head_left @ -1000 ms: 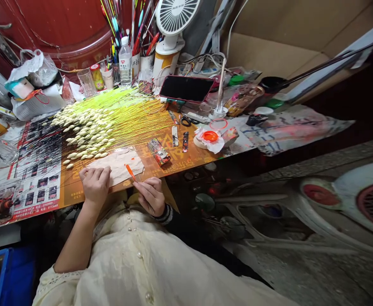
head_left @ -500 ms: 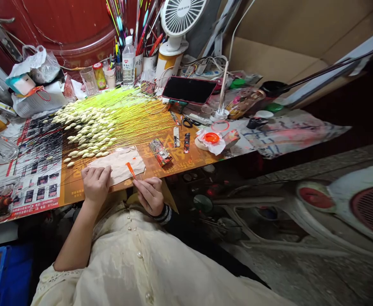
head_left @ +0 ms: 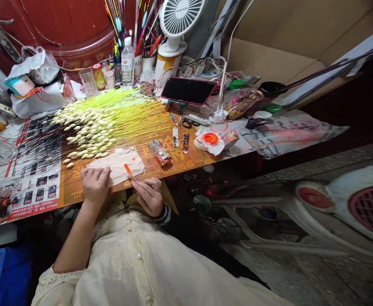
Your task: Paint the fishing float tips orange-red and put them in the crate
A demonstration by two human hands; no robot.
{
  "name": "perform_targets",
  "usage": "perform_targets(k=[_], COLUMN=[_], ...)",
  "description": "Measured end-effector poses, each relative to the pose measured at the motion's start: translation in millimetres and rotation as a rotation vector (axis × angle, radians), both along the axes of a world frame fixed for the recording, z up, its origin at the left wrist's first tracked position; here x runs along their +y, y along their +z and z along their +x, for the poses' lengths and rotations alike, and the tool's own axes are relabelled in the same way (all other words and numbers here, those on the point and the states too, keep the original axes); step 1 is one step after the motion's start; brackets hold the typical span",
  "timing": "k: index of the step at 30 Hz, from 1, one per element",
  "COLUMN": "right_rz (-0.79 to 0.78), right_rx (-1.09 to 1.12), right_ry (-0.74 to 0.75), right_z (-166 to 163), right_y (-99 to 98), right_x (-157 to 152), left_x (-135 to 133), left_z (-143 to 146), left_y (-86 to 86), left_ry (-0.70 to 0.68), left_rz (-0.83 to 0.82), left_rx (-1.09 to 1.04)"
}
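At the near edge of the table (head_left: 173, 163), directly ahead of the person's body, a thin float (head_left: 129, 171) is in hand. Its visible end is a short, bright orange tip, tapered and slanted up and to the left. The shaft below the tip is too fine to trace. The tip stands over the lower right corner of a creased beige paper sheet (head_left: 122, 159); whether it touches the sheet cannot be told.

Right hand (head_left: 150, 196): fingers (head_left: 140, 183) closed in a pinch on the float's lower part, thumb against forefinger, the other fingers curled under. The wrist sits just off the table's edge.

Left hand (head_left: 95, 185): palm down, fingers (head_left: 92, 172) together and lightly bent, tips resting at the left edge of the paper sheet. No grip on anything is seen.

Beyond the sheet lies a dense spread of white float bodies (head_left: 87, 127), their yellow-green stems (head_left: 132, 117) fanned out toward the back right. A small printed packet (head_left: 160, 152) lies just right of the sheet. Further right is an orange dish (head_left: 210, 137) on white wrapping. A dark phone (head_left: 188, 90) is propped at the back, with a white fan (head_left: 181, 15) and a water bottle (head_left: 128, 59) behind it.
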State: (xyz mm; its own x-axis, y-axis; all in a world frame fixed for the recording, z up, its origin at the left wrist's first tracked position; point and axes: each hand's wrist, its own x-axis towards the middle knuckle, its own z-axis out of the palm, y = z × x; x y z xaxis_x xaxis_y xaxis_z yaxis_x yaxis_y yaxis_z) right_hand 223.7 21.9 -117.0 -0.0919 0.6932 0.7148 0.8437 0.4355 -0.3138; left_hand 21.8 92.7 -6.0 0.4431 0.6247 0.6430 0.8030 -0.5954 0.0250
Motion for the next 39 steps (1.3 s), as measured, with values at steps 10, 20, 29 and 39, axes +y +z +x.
perform_targets(k=[10, 20, 29, 39], right_rz=[-0.036, -0.053, -0.059, -0.048], right_rx=[0.021, 0.039, 0.064, 0.088], right_ry=[-0.007, 0.044, 0.065, 0.051], right_z=[1.5, 2.9, 1.0, 1.3], right_y=[-2.5, -3.5, -0.3, -2.6], right_x=[0.1, -2.1, -1.5, 0.1], left_x=[0.5, 0.6, 0.3, 0.9], left_z=[1.2, 1.3, 1.4, 2.7], left_y=[2.5, 3.2, 3.3, 4.4], left_ry=[-0.006, 0.002, 0.001, -0.010], left_rz=[0.022, 0.041, 0.037, 0.045], left_rx=[0.006, 0.018, 0.007, -0.002])
